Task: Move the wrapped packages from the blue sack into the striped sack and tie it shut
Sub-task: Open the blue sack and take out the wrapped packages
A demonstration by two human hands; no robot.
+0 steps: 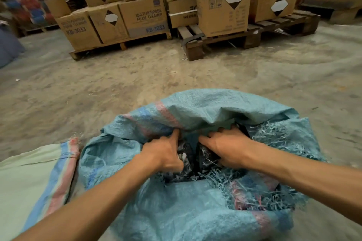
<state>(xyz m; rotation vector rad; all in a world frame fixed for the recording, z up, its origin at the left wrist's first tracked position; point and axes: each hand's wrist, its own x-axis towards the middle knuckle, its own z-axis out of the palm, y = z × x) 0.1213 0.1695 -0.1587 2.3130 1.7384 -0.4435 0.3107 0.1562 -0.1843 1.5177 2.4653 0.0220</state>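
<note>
Forearms reach in from the near edge to the open mouth of the blue sack (195, 211), which sits slumped on the floor (117, 88), its frayed rim spilling loose blue strands. Left hand (166, 152): forefinger pointing at the far lip of the sack, remaining fingers (177, 162) curled down onto a dark wrapped package (186, 154); whether they truly grip it cannot be told. Right hand (225, 143): fingers bent into the sack beside a second dark package (205, 156), their tips hidden under the folded far lip, so the hold is likewise uncertain. At near left, just beside the blue sack, lies the striped sack (33, 182), pale green with blue and pink bands, flat and apparently unfilled. Judged stage: early, with packages inside the blue sack, transfer hardly begun, tying not started. Beyond, across bare floor, wooden pallets (225, 41) carry stacked cardboard boxes (143, 15).
</note>
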